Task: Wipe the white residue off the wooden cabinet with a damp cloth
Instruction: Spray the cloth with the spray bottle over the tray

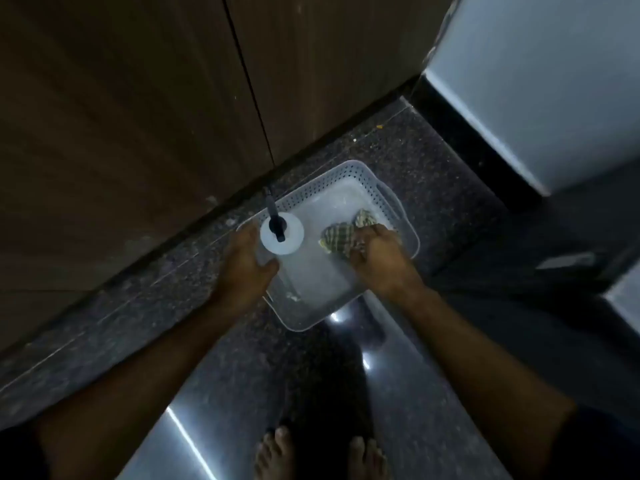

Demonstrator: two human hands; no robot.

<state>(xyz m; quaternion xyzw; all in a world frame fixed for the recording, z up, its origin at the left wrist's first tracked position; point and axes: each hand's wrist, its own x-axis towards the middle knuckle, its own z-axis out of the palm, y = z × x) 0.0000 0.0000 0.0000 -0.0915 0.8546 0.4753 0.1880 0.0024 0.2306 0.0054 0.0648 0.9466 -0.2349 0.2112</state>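
Checked cloth (341,239) in the white perforated basket (349,174), which sits on the dark speckled floor (415,161) right at the foot of the wooden cabinet (138,116). Right hand (377,258) down on the cloth, fingers curled into the bunched fabric: grip closed on it. Left hand (247,261) wrapped round the white spray bottle (282,233) at the basket's left side, thumb across its side; grip closed there too.

Handling, as a judgement: cloth soft, limp, light, no fixed shape, heavier and clingy once damp. Best taken as a wad from the middle, not by a corner, to give a firm pad for rubbing. Bottle rigid, smooth plastic, possibly slippery if wet; hold at the body below the nozzle. Residue on cabinet only faint specks in this dim light.
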